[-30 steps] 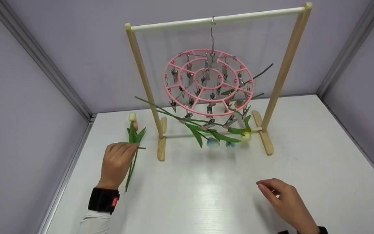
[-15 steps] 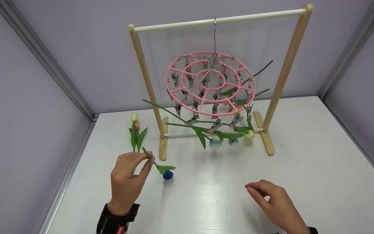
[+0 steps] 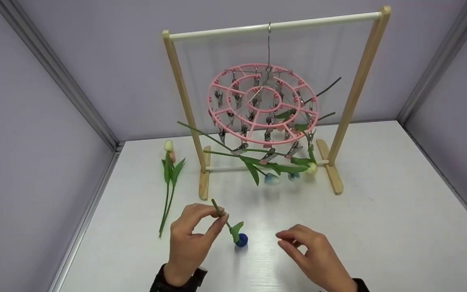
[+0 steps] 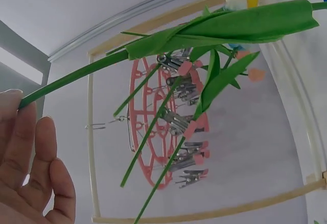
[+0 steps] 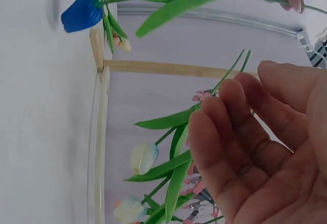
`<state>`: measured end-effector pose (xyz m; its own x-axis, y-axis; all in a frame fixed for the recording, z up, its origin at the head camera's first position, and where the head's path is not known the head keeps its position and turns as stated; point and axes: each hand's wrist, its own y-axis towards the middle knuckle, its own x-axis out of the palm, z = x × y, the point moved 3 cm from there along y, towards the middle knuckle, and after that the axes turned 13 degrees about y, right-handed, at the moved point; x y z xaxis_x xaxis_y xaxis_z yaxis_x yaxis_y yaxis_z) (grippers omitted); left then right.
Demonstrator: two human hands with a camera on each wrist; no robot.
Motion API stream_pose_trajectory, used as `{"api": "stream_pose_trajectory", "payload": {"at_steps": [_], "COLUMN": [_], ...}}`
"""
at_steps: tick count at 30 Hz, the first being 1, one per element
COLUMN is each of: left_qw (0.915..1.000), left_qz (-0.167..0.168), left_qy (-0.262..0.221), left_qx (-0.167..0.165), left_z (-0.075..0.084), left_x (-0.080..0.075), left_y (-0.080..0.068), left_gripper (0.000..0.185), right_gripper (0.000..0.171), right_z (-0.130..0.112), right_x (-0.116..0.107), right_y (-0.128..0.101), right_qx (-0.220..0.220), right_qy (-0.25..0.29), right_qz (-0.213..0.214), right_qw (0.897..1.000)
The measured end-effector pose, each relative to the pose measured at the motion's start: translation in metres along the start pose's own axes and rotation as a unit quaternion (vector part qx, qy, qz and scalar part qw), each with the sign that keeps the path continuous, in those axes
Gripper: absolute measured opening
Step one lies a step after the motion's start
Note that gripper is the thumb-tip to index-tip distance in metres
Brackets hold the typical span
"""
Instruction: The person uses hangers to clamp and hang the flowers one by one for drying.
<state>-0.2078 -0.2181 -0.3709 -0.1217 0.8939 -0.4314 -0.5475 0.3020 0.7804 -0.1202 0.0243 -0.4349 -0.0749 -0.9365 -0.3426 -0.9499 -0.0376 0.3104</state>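
Note:
My left hand (image 3: 218, 214) pinches the green stem of an artificial blue tulip (image 3: 240, 239) between thumb and fingertips; the bloom hangs down close to the white table (image 3: 379, 211). The left wrist view shows that stem (image 4: 76, 75) running from my fingers (image 4: 30, 147). My right hand (image 3: 288, 239) hovers just right of the bloom, fingers loosely curled, holding nothing. In the right wrist view the blue tulip (image 5: 82, 13) lies beyond my fingers (image 5: 240, 132). A pink round clip hanger (image 3: 262, 103) hangs behind on a wooden rack (image 3: 181, 93), with several tulips (image 3: 272, 178) clipped head down.
Two more artificial tulips (image 3: 168, 174) lie on the table at the left, beside the rack's left foot (image 3: 204, 182). Lilac walls (image 3: 35, 142) enclose the table on three sides. The rack's right foot (image 3: 330, 170) stands at mid right.
My left hand lifted the blue tulip from the pile at the left and carried it right and nearer. The right hand moved left toward it. The hanger swung slightly.

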Motion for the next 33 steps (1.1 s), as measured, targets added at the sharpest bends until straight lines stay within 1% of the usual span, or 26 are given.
{"api": "stream_pose_trajectory", "payload": {"at_steps": [5,9,13,15,18,21,27,33], "left_qw": [0.9997,0.9995,0.9991,0.9989,0.9987,0.9986,0.9986,0.9981], "left_qz": [-0.008,-0.008,-0.004,-0.002,-0.002,-0.007,-0.015,-0.017], "left_qy": [-0.022,-0.028,-0.039,-0.045,-0.05,-0.051,-0.051,-0.059], "left_qx": [-0.005,-0.013,-0.016,-0.013,-0.007,-0.006,-0.004,0.009], "left_z": [0.005,0.007,0.007,0.007,0.007,0.007,0.012,0.012], "left_x": [0.01,0.016,0.023,0.026,0.03,0.032,0.036,0.041], "left_y": [0.0,0.003,0.008,0.011,0.014,0.016,0.022,0.026], "left_gripper": [0.029,0.028,0.026,0.025,0.025,0.024,0.019,0.019], "right_gripper": [0.019,0.023,0.023,0.022,0.021,0.02,0.021,0.021], "right_z": [-0.015,-0.027,-0.035,-0.039,-0.042,-0.044,-0.047,-0.049], "right_x": [0.014,0.019,0.022,0.023,0.025,0.026,0.024,0.02], "right_y": [0.012,0.023,0.033,0.038,0.044,0.05,0.058,0.061], "right_qx": [-0.066,-0.125,-0.164,-0.179,-0.199,-0.21,-0.212,-0.232], "right_qy": [0.006,-0.002,-0.013,-0.016,-0.016,-0.018,-0.022,-0.042], "right_qz": [0.006,0.014,0.018,0.015,0.01,0.012,0.021,0.023], "right_qw": [0.998,0.992,0.986,0.984,0.98,0.978,0.977,0.971]}}
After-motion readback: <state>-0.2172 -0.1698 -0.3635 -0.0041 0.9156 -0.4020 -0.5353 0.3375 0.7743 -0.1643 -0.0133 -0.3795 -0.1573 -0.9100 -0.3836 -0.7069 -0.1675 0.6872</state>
